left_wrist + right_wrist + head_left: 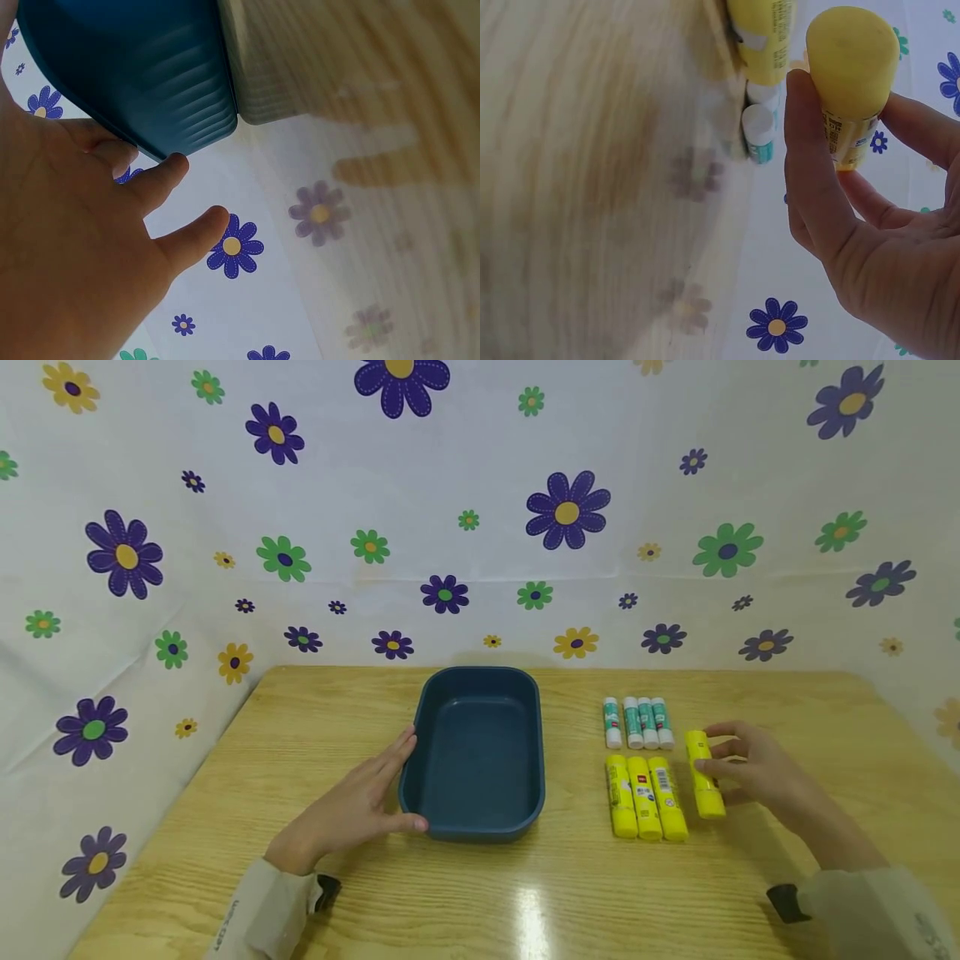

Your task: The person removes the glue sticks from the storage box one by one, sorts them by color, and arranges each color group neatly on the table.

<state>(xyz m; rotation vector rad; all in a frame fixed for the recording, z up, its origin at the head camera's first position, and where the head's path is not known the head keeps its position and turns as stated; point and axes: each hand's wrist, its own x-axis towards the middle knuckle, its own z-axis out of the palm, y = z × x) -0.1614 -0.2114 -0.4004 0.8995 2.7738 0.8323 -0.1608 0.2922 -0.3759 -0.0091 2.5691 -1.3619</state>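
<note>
A dark blue plastic tub stands on the wooden table. My left hand rests against its left side, fingers along the rim and thumb at the near corner. In the left wrist view the fingertips touch the tub's wall. At the right, my right hand grips a yellow glue stick between thumb and fingers. The right wrist view shows that glue stick held with its cap end toward the camera. Left of it lie three more yellow glue sticks side by side.
Behind the yellow row lie several smaller white and teal glue sticks, one set slightly apart. A white cloth printed with flowers hangs at the back and left of the table.
</note>
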